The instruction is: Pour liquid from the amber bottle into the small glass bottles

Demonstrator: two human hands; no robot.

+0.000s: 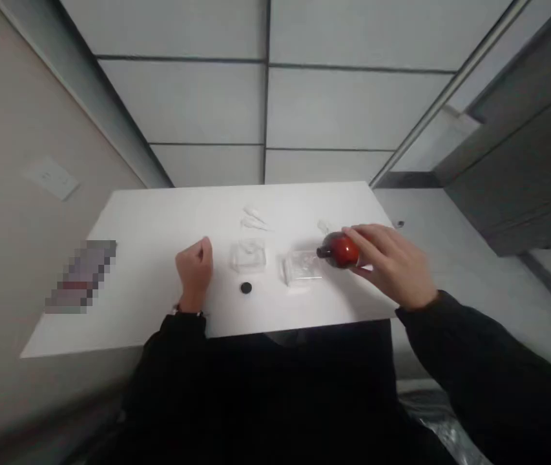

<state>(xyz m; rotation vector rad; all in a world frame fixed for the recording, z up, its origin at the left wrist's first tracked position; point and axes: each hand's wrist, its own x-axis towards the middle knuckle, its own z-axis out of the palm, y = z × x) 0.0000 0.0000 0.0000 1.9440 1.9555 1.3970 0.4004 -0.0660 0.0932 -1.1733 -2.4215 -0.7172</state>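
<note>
My right hand (394,261) is wrapped round a dark red-brown bottle (343,250). The bottle is tipped, its uncapped neck pointing left above the right end of a clear rectangular container (303,274). Whether liquid is leaving the neck I cannot tell. My left hand (194,268) rests on the table as a closed fist, with nothing visible in it. Just right of the fist is a second clear container (250,259). A round black cap (246,288) lies in front of that container. Behind it are thin clear droppers (256,225).
The white table (159,216) stands against a panelled partition (207,103). A small clear object (324,226) lies behind the bottle. At the table's left edge is a pixelated patch (81,278). A wall outlet (52,177) is on the left wall.
</note>
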